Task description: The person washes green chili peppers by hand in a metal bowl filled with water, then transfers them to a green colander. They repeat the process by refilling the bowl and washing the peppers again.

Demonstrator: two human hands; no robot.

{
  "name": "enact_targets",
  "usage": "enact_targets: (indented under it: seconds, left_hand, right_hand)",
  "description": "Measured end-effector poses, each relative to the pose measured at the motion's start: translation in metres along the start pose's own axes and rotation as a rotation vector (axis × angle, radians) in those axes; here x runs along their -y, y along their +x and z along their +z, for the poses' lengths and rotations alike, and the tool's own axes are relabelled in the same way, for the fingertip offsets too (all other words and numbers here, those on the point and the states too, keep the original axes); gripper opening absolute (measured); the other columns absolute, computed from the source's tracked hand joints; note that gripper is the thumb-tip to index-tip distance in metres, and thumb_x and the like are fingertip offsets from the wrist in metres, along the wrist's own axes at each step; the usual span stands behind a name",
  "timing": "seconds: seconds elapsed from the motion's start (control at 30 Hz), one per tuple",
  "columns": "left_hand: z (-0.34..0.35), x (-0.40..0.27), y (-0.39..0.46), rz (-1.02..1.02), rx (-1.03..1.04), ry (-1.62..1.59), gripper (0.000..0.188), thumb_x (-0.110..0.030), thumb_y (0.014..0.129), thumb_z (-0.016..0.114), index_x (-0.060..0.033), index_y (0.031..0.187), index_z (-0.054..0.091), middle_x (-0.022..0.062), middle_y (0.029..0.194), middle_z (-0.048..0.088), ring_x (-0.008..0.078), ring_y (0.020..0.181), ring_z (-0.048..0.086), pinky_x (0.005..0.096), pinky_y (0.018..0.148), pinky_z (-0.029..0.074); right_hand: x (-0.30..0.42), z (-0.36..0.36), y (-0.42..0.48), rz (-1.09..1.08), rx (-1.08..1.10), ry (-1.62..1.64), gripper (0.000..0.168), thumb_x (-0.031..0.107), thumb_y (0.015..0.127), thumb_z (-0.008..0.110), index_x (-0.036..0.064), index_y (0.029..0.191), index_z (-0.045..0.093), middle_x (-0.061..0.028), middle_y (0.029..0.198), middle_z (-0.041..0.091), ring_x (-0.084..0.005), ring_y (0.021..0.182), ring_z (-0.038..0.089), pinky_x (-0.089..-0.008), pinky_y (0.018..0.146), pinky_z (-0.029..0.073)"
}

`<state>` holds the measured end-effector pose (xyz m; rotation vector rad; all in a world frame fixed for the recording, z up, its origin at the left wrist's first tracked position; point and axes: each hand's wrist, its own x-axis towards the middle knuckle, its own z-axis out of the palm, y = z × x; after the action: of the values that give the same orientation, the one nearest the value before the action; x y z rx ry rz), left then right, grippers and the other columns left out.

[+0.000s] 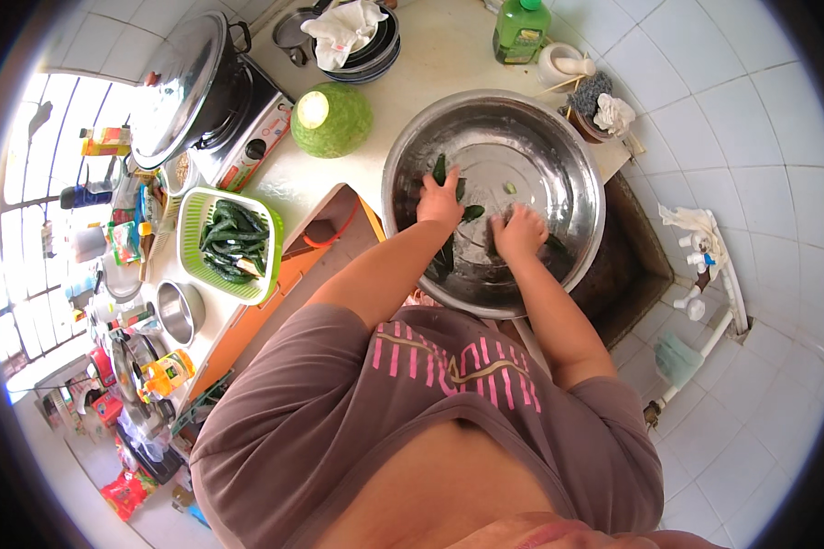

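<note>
Both my hands are inside a large stainless steel basin (494,103) that holds water. My left hand (441,200) is at the basin's left side, its fingers spread over dark green peppers (440,169); whether it grips one is hard to tell. My right hand (520,232) is low in the middle of the basin, blurred, with something dark beside its fingers. A small light green piece (509,187) lies between and above the hands. More dark green peppers (233,230) fill a green and white plastic basket (187,240) on the counter at the left.
Behind the basket, a large lidded pot (178,89) stands on a gas stove (264,141). A green melon (332,120) sits left of the basin. A steel bowl (180,312) is near the basket. The sink (635,254) lies right of the basin; a mortar (557,64) and green bottle (520,31) stand behind.
</note>
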<state>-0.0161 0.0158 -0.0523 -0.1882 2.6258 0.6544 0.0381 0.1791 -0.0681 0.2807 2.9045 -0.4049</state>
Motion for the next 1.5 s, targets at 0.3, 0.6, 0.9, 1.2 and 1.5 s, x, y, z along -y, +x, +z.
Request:
enact_targets:
  seconds: [0.3, 0.6, 0.9, 1.2, 1.5]
  left_hand:
    - [-0.025, 0.001, 0.024, 0.132, 0.157, 0.098, 0.06, -0.014, 0.08, 0.066, -0.0211, 0.134, 0.041, 0.023, 0.13, 0.034, 0.0396, 0.106, 0.054, 0.0445, 0.084, 0.051]
    - [-0.023, 0.025, -0.003, -0.002, 0.091, -0.425, 0.067, -0.022, 0.072, 0.072, -0.0195, 0.133, 0.044, 0.0221, 0.121, 0.044, 0.0361, 0.101, 0.057, 0.0408, 0.088, 0.048]
    - [-0.067, 0.028, -0.03, 0.006, -0.226, -0.552, 0.058, -0.022, 0.068, 0.072, -0.0167, 0.123, 0.053, 0.0221, 0.109, 0.05, 0.0369, 0.101, 0.055, 0.0409, 0.088, 0.047]
    - [-0.106, 0.063, -0.05, -0.014, -0.44, -1.001, 0.047, -0.011, 0.069, 0.069, -0.0054, 0.113, 0.058, 0.0058, 0.09, 0.062, 0.0156, 0.081, 0.059, 0.029, 0.076, 0.048]
    - [-0.194, 0.232, -0.103, -0.322, -0.977, -1.08, 0.046, -0.011, 0.069, 0.071, -0.0064, 0.113, 0.057, 0.0092, 0.095, 0.063, 0.0196, 0.087, 0.059, 0.032, 0.077, 0.048]
  right_hand:
    - [-0.02, -0.04, -0.013, -0.203, 0.372, -0.144, 0.074, 0.048, 0.065, 0.077, 0.015, 0.125, 0.049, -0.0193, 0.121, 0.044, -0.0375, 0.12, 0.037, -0.052, 0.102, 0.025]
    - [-0.037, 0.012, 0.02, -0.173, 0.217, 0.3, 0.032, 0.032, 0.094, 0.044, 0.005, 0.096, 0.06, -0.0227, 0.089, 0.062, -0.042, 0.086, 0.058, -0.0486, 0.074, 0.045]
    - [0.014, 0.009, -0.011, -0.461, -0.288, -0.104, 0.047, 0.011, 0.082, 0.056, 0.02, 0.127, 0.05, -0.0097, 0.119, 0.05, -0.0309, 0.107, 0.049, -0.0463, 0.092, 0.038]
    - [0.039, 0.036, 0.002, -0.689, 0.255, -0.063, 0.022, 0.025, 0.084, 0.058, 0.007, 0.097, 0.053, -0.016, 0.101, 0.06, -0.0363, 0.093, 0.058, -0.0462, 0.077, 0.046]
    - [0.049, 0.026, -0.004, -0.474, 0.146, -0.2, 0.038, 0.039, 0.088, 0.054, 0.005, 0.104, 0.052, -0.02, 0.093, 0.062, -0.0379, 0.084, 0.062, -0.0477, 0.072, 0.048]
